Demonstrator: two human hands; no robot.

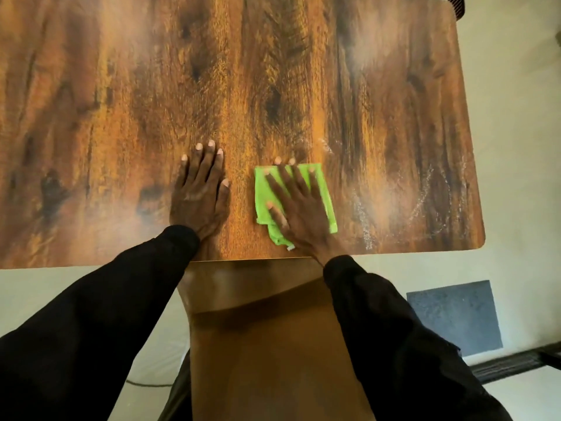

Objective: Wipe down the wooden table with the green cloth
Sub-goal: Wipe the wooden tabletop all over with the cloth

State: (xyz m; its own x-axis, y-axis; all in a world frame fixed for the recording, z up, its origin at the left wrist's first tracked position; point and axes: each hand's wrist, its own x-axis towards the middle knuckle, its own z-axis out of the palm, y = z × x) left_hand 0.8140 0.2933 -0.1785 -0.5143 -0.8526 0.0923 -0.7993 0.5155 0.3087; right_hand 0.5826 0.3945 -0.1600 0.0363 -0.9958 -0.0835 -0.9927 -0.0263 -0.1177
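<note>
Right hand (pixel 299 205), fingers spread flat, presses cloth (pixel 261 196) on table (pixel 121 101) by the near edge, right of centre. Left hand (pixel 198 196) lies flat just beside it, fingers straight, holding nothing. White streaks (pixel 431 189) show toward the right edge and near-right corner; pale patches elsewhere may be glare. Judged: wiping partway, right side left to do.

My left hand (pixel 198 192) lies flat at lower centre, fingers straight and close. My right hand (pixel 299 205), just right of it, presses flat, fingers spread. Black sleeves (pixel 106 314) reach both wrists.
</note>
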